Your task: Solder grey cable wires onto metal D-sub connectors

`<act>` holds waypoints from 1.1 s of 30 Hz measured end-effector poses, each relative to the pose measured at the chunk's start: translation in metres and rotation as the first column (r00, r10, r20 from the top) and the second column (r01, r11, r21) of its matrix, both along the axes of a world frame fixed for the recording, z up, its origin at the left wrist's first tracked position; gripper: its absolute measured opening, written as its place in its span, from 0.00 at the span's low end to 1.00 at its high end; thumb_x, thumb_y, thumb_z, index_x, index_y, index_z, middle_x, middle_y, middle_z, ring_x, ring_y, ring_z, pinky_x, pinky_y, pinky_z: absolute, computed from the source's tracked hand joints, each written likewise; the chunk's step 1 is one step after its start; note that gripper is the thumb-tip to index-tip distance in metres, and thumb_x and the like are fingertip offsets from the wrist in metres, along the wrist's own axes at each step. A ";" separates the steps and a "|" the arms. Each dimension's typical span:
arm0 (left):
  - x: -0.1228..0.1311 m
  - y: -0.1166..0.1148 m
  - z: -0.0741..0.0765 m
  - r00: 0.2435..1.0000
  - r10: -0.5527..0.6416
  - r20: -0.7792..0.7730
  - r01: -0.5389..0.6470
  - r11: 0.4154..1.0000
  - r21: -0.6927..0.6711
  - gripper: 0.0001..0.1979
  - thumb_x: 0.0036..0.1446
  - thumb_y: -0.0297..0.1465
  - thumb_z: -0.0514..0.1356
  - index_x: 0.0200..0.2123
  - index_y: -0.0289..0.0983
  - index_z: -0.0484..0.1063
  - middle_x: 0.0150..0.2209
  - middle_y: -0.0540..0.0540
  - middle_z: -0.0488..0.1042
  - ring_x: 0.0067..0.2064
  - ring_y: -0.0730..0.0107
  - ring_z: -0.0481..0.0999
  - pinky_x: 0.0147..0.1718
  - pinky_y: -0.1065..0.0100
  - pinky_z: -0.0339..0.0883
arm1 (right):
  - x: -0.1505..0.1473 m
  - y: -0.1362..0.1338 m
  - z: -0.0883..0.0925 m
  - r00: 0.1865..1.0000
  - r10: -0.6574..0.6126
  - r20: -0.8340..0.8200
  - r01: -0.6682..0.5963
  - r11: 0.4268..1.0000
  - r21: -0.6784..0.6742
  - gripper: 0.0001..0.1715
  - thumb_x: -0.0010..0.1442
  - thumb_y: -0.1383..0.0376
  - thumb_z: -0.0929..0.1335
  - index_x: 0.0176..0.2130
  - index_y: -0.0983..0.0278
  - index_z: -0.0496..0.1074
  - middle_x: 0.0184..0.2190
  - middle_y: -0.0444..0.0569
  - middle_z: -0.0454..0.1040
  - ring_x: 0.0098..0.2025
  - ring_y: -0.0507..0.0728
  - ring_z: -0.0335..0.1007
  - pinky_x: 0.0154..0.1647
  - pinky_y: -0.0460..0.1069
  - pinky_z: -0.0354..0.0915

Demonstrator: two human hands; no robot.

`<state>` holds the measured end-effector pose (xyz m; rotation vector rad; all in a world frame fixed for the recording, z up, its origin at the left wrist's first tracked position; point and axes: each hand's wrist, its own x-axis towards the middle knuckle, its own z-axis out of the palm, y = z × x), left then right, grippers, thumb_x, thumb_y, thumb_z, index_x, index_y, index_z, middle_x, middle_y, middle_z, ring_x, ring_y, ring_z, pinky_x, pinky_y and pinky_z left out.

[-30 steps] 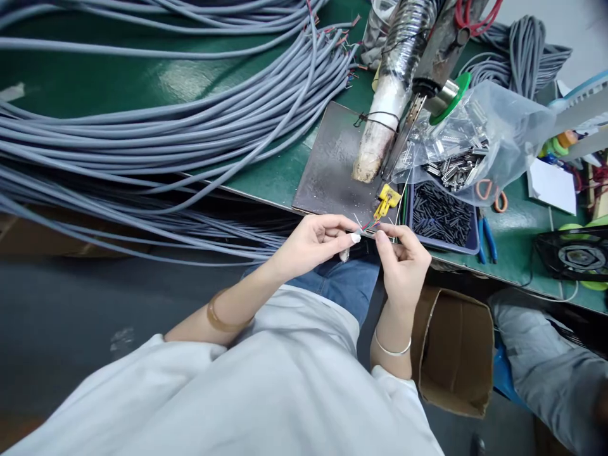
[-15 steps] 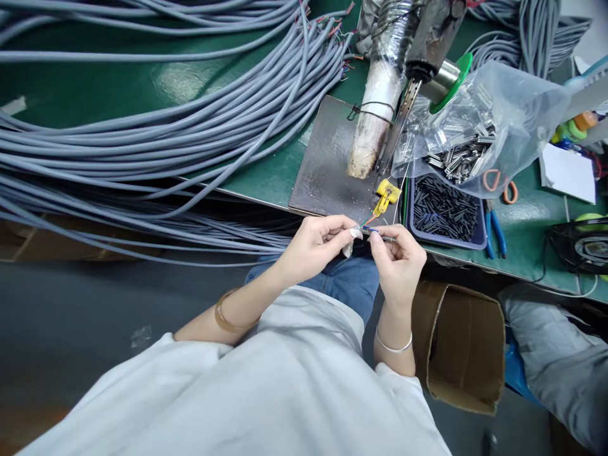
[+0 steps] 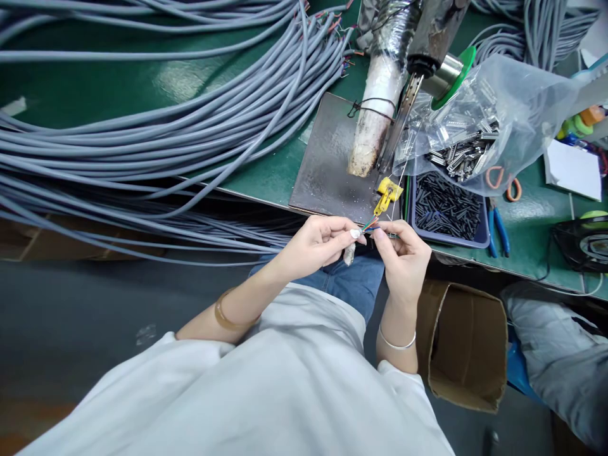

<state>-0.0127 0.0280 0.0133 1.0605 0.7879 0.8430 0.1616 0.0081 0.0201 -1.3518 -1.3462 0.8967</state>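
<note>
My left hand [image 3: 327,244] is closed around the end of a grey cable, from which thin red, green and blue wires [image 3: 369,224] fan out. The fingertips of my right hand [image 3: 401,253] pinch beside the blue wire; what they hold is too small to make out. Just beyond the fingertips lies a yellow clip [image 3: 388,193], on the near edge of a dark metal plate [image 3: 327,158]. A whitish wrapped tip [image 3: 365,149] and a soldering iron [image 3: 401,120] point down over that plate.
Many grey cables [image 3: 190,133] cover the left bench. To the right are a tray of black tubes [image 3: 446,209], a clear bag of metal parts [image 3: 503,126], a solder spool [image 3: 449,76] and blue-handled pliers [image 3: 498,231]. Below stands a cardboard box [image 3: 468,348]; a person's sleeve [image 3: 560,342] is beside it.
My right hand has shifted slightly right, and the dark slender piece between its fingers no longer shows. The coloured wires are more exposed. The left hand keeps its grip.
</note>
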 end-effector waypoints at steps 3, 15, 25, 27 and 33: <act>0.000 0.000 -0.001 1.000 -0.019 -0.007 0.019 1.000 0.017 0.21 0.61 0.46 0.64 0.37 0.30 0.76 0.21 0.49 0.72 0.16 0.84 0.57 0.15 0.76 0.46 | 0.001 0.000 -0.001 1.000 0.005 0.001 -0.005 1.000 0.005 0.07 0.62 0.61 0.72 0.36 0.62 0.80 0.33 0.46 0.73 0.30 0.49 0.67 0.27 0.45 0.63; -0.002 -0.001 0.002 0.994 -0.090 -0.055 0.095 0.991 0.089 0.16 0.65 0.40 0.61 0.36 0.31 0.76 0.22 0.49 0.73 0.19 0.82 0.61 0.19 0.77 0.54 | 0.006 0.004 -0.005 0.993 0.091 -0.073 -0.097 0.991 -0.089 0.09 0.59 0.59 0.72 0.35 0.63 0.80 0.31 0.45 0.74 0.24 0.46 0.59 0.21 0.43 0.55; 0.017 -0.012 -0.006 0.872 0.401 -0.280 -0.205 0.821 0.533 0.07 0.60 0.34 0.65 0.35 0.36 0.79 0.34 0.44 0.82 0.34 0.70 0.76 0.35 0.71 0.67 | 0.004 0.000 -0.001 0.997 0.035 0.063 -0.032 0.999 -0.044 0.07 0.59 0.63 0.70 0.34 0.64 0.77 0.28 0.42 0.71 0.20 0.44 0.47 0.20 0.45 0.44; 0.021 -0.014 -0.007 0.858 0.444 -0.258 -0.249 0.800 0.546 0.07 0.62 0.33 0.63 0.35 0.35 0.79 0.34 0.43 0.82 0.34 0.69 0.77 0.37 0.70 0.68 | 0.001 -0.001 -0.002 0.998 0.009 0.066 -0.007 0.999 -0.034 0.07 0.60 0.62 0.70 0.32 0.64 0.76 0.27 0.41 0.70 0.20 0.44 0.47 0.20 0.45 0.45; 0.019 -0.008 -0.005 0.987 0.157 0.029 -0.158 0.986 0.049 0.18 0.62 0.45 0.64 0.33 0.34 0.72 0.20 0.52 0.69 0.19 0.81 0.61 0.19 0.75 0.55 | -0.012 -0.007 -0.006 0.940 -0.156 0.303 0.056 0.947 0.315 0.04 0.61 0.67 0.70 0.35 0.61 0.77 0.27 0.41 0.71 0.21 0.45 0.53 0.23 0.45 0.54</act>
